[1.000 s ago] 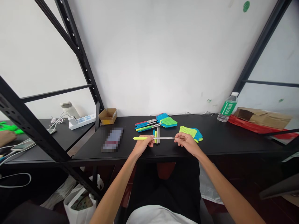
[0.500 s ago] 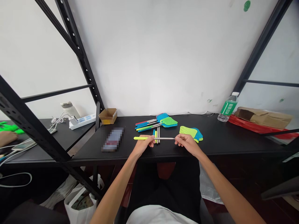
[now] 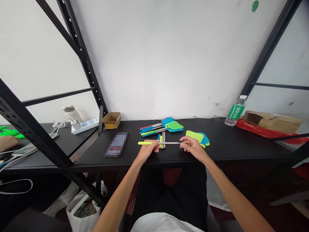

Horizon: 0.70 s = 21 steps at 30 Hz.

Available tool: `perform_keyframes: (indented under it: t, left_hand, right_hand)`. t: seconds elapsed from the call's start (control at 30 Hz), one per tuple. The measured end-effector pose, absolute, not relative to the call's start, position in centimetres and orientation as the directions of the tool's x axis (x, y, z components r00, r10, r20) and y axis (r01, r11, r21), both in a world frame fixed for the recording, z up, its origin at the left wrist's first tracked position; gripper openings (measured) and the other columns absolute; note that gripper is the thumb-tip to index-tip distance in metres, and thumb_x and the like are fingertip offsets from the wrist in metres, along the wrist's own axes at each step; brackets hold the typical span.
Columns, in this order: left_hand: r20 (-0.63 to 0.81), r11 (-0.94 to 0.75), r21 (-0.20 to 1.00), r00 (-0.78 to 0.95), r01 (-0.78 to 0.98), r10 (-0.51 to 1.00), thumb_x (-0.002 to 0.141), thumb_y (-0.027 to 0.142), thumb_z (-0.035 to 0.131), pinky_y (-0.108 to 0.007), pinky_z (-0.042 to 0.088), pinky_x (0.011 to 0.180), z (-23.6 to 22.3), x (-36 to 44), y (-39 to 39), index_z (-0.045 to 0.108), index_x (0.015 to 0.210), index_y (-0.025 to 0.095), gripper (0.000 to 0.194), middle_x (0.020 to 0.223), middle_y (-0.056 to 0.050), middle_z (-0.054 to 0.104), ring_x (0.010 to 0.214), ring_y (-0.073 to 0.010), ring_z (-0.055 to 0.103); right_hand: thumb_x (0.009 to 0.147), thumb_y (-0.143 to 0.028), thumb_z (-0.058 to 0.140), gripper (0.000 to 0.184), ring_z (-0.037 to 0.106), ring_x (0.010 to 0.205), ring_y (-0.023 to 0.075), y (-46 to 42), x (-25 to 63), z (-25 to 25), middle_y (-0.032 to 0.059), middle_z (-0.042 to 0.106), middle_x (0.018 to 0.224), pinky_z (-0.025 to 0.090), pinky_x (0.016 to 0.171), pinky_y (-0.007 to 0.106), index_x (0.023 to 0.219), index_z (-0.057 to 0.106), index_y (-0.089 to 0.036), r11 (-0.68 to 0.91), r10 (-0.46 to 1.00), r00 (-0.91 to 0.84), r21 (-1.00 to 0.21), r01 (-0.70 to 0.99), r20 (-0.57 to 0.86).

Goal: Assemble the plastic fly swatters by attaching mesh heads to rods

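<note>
My left hand (image 3: 148, 150) is closed around a fly swatter handle (image 3: 169, 143), which has a yellow-green grip and a thin metal rod. It lies level above the table, pointing right. At the rod's far end, the curled fingers of my right hand (image 3: 192, 147) pinch the tip. Beneath the rod, loose grey metal rods (image 3: 163, 135) and blue and yellow-green grips (image 3: 161, 138) lie side by side. Just beyond my right hand are loose swatter heads, a yellow-green one (image 3: 194, 135) over blue (image 3: 205, 139). Several assembled fly swatters (image 3: 174, 125) are piled farther back.
On the black table (image 3: 224, 145) are a blurred phone (image 3: 117, 144) and a small cardboard box (image 3: 111, 120) at left. A water bottle (image 3: 235, 111) stands at right, beside cardboard (image 3: 271, 121) on red plastic. Another person's hand (image 3: 8, 143) shows past the black frame (image 3: 83, 53).
The fingers of my right hand have shifted slightly at the rod's tip, and the index finger is raised a little. My left hand and the handle have barely moved.
</note>
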<state>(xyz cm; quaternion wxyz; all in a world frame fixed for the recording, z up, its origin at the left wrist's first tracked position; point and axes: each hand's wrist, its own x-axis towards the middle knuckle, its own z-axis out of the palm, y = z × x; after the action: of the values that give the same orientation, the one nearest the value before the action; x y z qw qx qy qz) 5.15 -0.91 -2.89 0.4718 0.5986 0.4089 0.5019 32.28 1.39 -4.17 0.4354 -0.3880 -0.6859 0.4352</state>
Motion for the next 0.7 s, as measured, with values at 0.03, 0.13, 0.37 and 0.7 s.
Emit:
perform_keyframes:
  t: [0.03,0.13,0.37,0.7]
  left_hand:
    - [0.216,-0.222,0.975,0.161,0.016,0.963,0.085,0.044,0.060,-0.025,0.041,0.057,-2.91,5.16,-0.91,0.069,0.062,0.015,0.039,0.053,-0.003,0.060,0.052,-0.0125,0.054]
    - [0.215,-0.222,0.975,0.159,0.027,0.963,0.086,0.045,0.059,-0.025,0.042,0.057,-2.97,5.17,-0.92,0.069,0.063,0.015,0.040,0.052,-0.003,0.060,0.052,-0.0127,0.054]
    - [0.214,-0.223,0.974,0.159,0.043,0.964,0.087,0.046,0.058,-0.025,0.042,0.057,-2.95,5.15,-0.94,0.069,0.063,0.015,0.041,0.053,-0.003,0.060,0.053,-0.0130,0.054]
    - [0.220,-0.233,0.970,0.161,0.065,0.962,0.085,0.047,0.059,-0.026,0.043,0.057,-2.76,5.19,-0.98,0.069,0.062,0.015,0.040,0.052,-0.003,0.059,0.053,-0.0136,0.054]
  right_hand:
    - [0.081,-0.049,0.068,0.037,0.055,0.063,0.0150,1.38,32.28,-4.17,0.0046,0.068,0.081,0.044,0.056,0.027,0.103,0.059,-0.021,0.319,0.911,-0.320,-0.937,0.141,0.261]
    - [0.080,-0.046,0.070,0.031,0.054,0.063,0.0142,1.39,32.25,-4.19,0.0043,0.068,0.081,0.044,0.056,0.027,0.094,0.059,-0.021,0.324,0.908,-0.320,-0.937,0.127,0.271]
    - [0.077,-0.046,0.073,0.031,0.054,0.062,0.0138,1.42,32.12,-4.24,0.0008,0.061,0.075,0.044,0.056,0.027,0.090,0.060,-0.020,0.325,0.912,-0.306,-0.937,0.127,0.275]
    - [0.079,-0.046,0.068,0.029,0.055,0.062,0.0150,1.69,32.25,-4.40,0.0051,0.068,0.079,0.044,0.054,0.028,0.089,0.063,-0.020,0.322,0.911,-0.317,-0.934,0.154,0.262]
